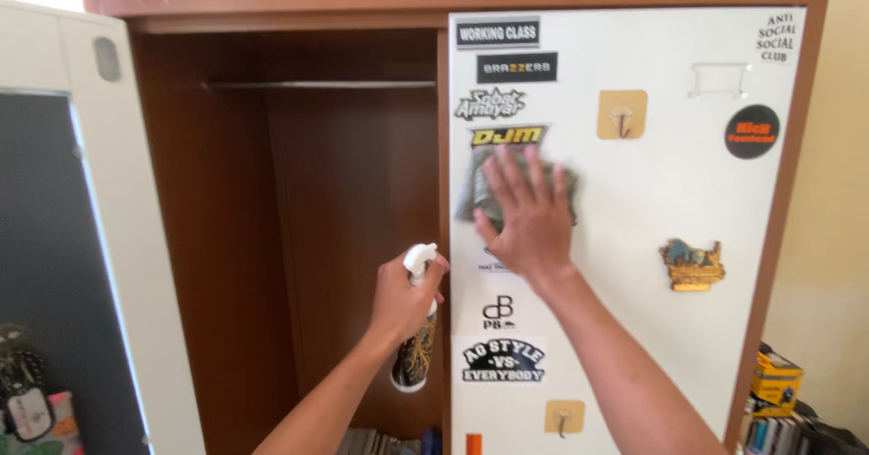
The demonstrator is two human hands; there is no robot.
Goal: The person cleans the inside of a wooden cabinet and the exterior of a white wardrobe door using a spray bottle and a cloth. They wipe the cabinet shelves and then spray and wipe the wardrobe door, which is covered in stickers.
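Stickers run down the left edge of the white wardrobe door (652, 201): two black rectangles at 12 o'clock, a yellow-lettered one just under them, an oval black one at 6 o'clock; a round black sticker (752, 132) sits toward 2 o'clock, and two tan square adhesive hooks (622, 114) mark top and bottom. The right hand (525, 224) lies flat, fingers spread and pointing up, pressing a mottled grey cloth (480, 192) against the smooth door, just under the yellow sticker. The left hand (403, 296), at 7 o'clock from it, wraps its fingers closed round a spray bottle (416, 346), which stands upright, long axis vertical, white nozzle up, before the open wood-brown compartment (299, 238)
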